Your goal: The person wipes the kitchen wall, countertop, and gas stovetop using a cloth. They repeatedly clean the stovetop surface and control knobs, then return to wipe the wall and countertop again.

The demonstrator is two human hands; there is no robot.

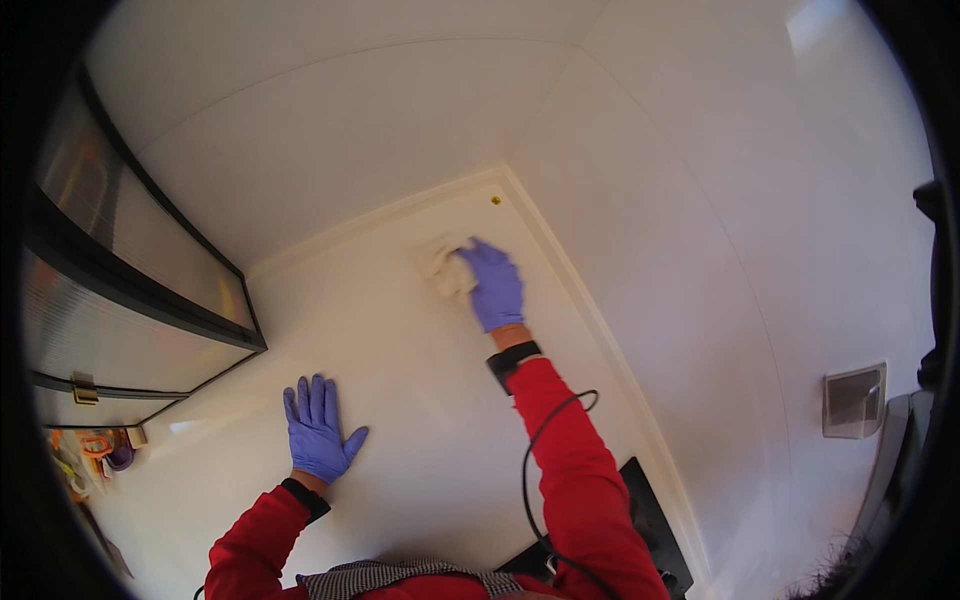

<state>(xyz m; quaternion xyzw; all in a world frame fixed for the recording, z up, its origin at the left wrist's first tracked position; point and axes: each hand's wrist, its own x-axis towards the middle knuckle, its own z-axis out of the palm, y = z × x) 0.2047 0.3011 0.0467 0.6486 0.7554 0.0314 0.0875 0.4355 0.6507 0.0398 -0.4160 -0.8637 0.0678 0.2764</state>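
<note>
My right hand (496,285), in a purple glove, grips a crumpled off-white cloth (448,270) against a white flat surface (405,352). Cloth and fingers are slightly blurred. The hand lies near the corner where two trim strips meet, just below a small brass-coloured round fitting (496,200). My left hand (319,439), gloved alike, rests on the same surface with fingers spread and palm down, holding nothing. Both arms wear red sleeves with black bands at the wrists.
A black-framed cabinet with ribbed glass panels (135,319) juts in at the left, above several small colourful items (101,454). A black cable (527,480) loops over my right sleeve. A socket with a clear cover (853,401) is on the right wall. Black flat object (652,517) lies beside my right arm.
</note>
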